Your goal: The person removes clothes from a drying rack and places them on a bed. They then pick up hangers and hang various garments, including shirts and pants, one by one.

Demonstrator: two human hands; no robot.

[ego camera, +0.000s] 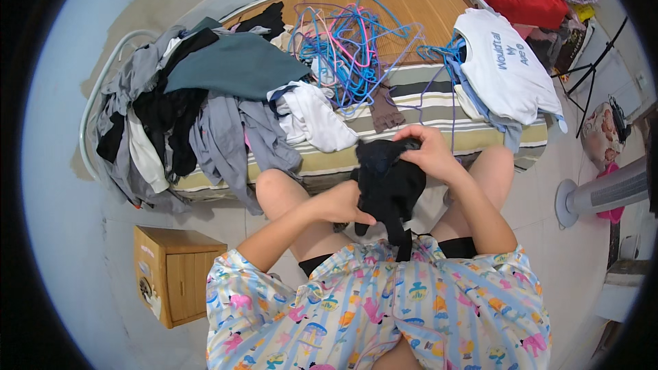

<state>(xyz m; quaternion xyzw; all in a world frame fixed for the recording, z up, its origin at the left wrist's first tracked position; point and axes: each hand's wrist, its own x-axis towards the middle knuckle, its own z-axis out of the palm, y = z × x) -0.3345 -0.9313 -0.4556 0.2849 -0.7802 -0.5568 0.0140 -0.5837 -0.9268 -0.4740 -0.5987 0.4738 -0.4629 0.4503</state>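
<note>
A bunched black cloth garment (393, 187) hangs between my hands, above the floor and between my knees. My right hand (424, 151) pinches its upper right edge. At its lower left side, my left hand (344, 205) grips the fabric, with part of the fingers hidden by it. Beyond the garment, a rumpled white garment (313, 118) and a brown garment with a ruffled edge (385, 110) lie along the bed's front. A tangled heap of blue, pink and purple clothes hangers (349, 56) lies behind them.
Piled clothes (221, 72) cover the left of the bed (421, 74). At its right lies a stack of tops on blue hangers, a white printed shirt (506, 64) uppermost. A small wooden cabinet (177, 277) stands left, a tower fan (611, 187) and black tripod (591, 69) right.
</note>
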